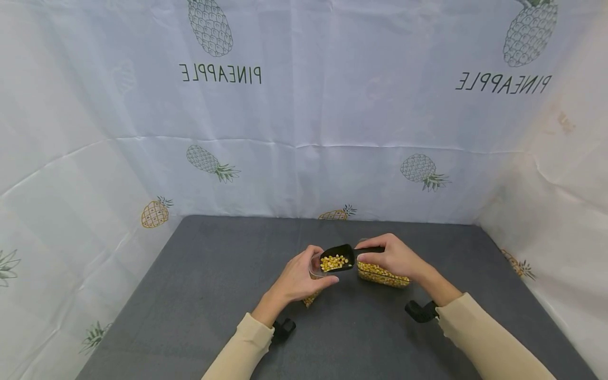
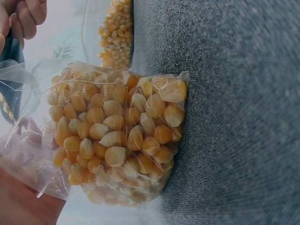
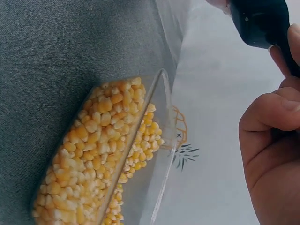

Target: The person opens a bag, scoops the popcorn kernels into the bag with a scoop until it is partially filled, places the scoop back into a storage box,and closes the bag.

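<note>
My left hand (image 1: 298, 277) holds the upper part of a clear plastic bag (image 2: 115, 136) by its open mouth. Corn kernels fill the bag's lower part, which stands on the grey table. A black scoop (image 1: 340, 249), its handle gripped by my right hand (image 1: 396, 259), carries yellow kernels. The scoop's front end overlaps the bag's mouth in the head view and tilts little. To the right, below my right hand, sits a clear rectangular container (image 3: 163, 77) of corn kernels; the right wrist view shows its open top and the kernels lying below the rim.
The grey table (image 1: 214, 274) ends at a pale curtain (image 1: 294, 105) printed with pineapples, which also hangs along both sides. A black wrist camera mount (image 1: 284, 331) sits under the left forearm, and another black mount (image 1: 421, 311) is at the right wrist.
</note>
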### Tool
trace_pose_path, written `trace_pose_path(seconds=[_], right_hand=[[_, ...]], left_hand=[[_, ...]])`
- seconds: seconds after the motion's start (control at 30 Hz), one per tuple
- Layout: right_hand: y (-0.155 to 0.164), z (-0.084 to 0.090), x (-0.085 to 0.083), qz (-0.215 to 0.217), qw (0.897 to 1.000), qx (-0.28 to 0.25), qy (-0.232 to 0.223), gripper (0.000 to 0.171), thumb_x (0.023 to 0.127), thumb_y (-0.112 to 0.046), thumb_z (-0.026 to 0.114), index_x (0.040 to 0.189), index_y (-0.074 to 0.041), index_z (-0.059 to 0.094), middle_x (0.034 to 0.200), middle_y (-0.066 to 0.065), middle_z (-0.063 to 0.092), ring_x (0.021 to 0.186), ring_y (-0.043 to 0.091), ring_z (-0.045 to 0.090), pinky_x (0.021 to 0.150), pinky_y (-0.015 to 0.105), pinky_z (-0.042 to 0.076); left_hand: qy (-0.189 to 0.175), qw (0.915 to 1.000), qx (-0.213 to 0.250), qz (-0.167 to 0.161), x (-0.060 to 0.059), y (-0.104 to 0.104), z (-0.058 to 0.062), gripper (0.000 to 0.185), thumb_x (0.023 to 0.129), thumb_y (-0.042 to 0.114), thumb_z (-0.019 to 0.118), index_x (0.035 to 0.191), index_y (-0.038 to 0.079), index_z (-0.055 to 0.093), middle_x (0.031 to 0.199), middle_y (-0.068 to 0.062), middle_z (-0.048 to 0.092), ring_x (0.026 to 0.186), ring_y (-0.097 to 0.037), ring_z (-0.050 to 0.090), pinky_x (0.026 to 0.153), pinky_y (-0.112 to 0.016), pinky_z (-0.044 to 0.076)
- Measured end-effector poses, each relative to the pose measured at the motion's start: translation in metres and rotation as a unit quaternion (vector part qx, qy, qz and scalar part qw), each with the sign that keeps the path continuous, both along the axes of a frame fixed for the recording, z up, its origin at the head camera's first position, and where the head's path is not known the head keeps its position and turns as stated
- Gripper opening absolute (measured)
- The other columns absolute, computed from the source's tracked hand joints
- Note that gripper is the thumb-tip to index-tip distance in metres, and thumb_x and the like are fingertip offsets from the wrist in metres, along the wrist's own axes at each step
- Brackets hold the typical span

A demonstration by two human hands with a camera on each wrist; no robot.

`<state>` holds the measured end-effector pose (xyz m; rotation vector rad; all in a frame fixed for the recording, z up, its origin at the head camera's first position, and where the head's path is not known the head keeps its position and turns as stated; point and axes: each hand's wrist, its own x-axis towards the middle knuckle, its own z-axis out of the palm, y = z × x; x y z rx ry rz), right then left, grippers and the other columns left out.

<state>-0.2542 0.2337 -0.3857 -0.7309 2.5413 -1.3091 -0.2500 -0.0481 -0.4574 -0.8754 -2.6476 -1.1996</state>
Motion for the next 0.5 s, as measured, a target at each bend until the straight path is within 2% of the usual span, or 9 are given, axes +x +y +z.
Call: trace_pose_path(seconds=[0.07,0.13,0.2,0.23,0.3,0.37,0.5], right_hand=[[-0.001,0.002,0.0,0.0,1.0,0.012,0.01,0.034,0.098,-0.023,0.07,0.125,-0.002,0.071,0.071,0.006,0.059,0.046,0.01,0.03,0.055,0.032,0.041],[-0.002,0.004,0.001,0.001,1.0,0.019,0.017,0.034,0.098,-0.024,0.07,0.125,-0.003,0.071,0.096,0.014,0.07,0.053,0.014,0.042,0.063,0.034,0.045],[-0.002,0.006,0.001,0.001,1.0,0.023,0.021,0.033,0.098,-0.025,0.071,0.124,-0.004,0.072,0.119,0.017,0.069,0.06,0.017,0.048,0.068,0.036,0.047],[-0.003,0.007,0.001,0.003,0.999,0.024,0.022,0.033,0.098,-0.025,0.071,0.124,-0.004,0.072,0.125,0.016,0.068,0.065,0.019,0.053,0.071,0.036,0.047],[-0.005,0.01,0.001,0.004,0.999,0.029,0.021,0.033,0.098,-0.025,0.07,0.124,-0.004,0.072,0.126,0.016,0.068,0.067,0.018,0.054,0.071,0.037,0.048],[-0.006,0.012,0.001,0.004,0.999,0.034,0.019,0.034,0.098,-0.026,0.07,0.124,-0.004,0.072,0.124,0.016,0.069,0.058,0.014,0.047,0.069,0.037,0.048],[-0.009,0.016,0.0,0.005,0.999,0.044,0.015,0.035,0.098,-0.027,0.071,0.124,-0.004,0.072,0.122,0.015,0.069,0.052,0.012,0.038,0.068,0.038,0.047]], left_hand=[[0.001,1.0,0.003,-0.003,0.0,0.0,0.0,0.06,0.088,0.052,0.076,0.128,0.013,0.054,0.094,0.006,0.054,0.079,-0.008,0.055,0.071,-0.03,0.049],[0.003,1.0,0.004,-0.003,0.0,0.0,0.0,0.059,0.088,0.051,0.077,0.127,0.013,0.054,0.093,0.007,0.053,0.078,-0.007,0.054,0.07,-0.029,0.049],[0.005,1.0,0.004,-0.003,0.0,0.0,-0.001,0.058,0.088,0.05,0.077,0.127,0.013,0.055,0.093,0.007,0.053,0.077,-0.007,0.054,0.07,-0.029,0.048],[0.006,1.0,0.003,-0.004,0.0,0.0,-0.001,0.058,0.088,0.05,0.077,0.127,0.013,0.054,0.093,0.007,0.053,0.077,-0.007,0.054,0.07,-0.029,0.048],[0.007,1.0,0.003,-0.005,-0.001,0.0,-0.001,0.059,0.088,0.05,0.077,0.127,0.013,0.054,0.093,0.007,0.053,0.077,-0.007,0.054,0.07,-0.029,0.048],[0.005,1.0,0.004,-0.005,-0.001,0.0,-0.001,0.059,0.088,0.05,0.076,0.127,0.012,0.054,0.093,0.006,0.054,0.077,-0.007,0.054,0.07,-0.029,0.049],[-0.001,1.0,0.006,-0.005,-0.001,0.0,0.0,0.06,0.088,0.052,0.076,0.128,0.013,0.054,0.094,0.006,0.054,0.078,-0.006,0.056,0.07,-0.029,0.05]])
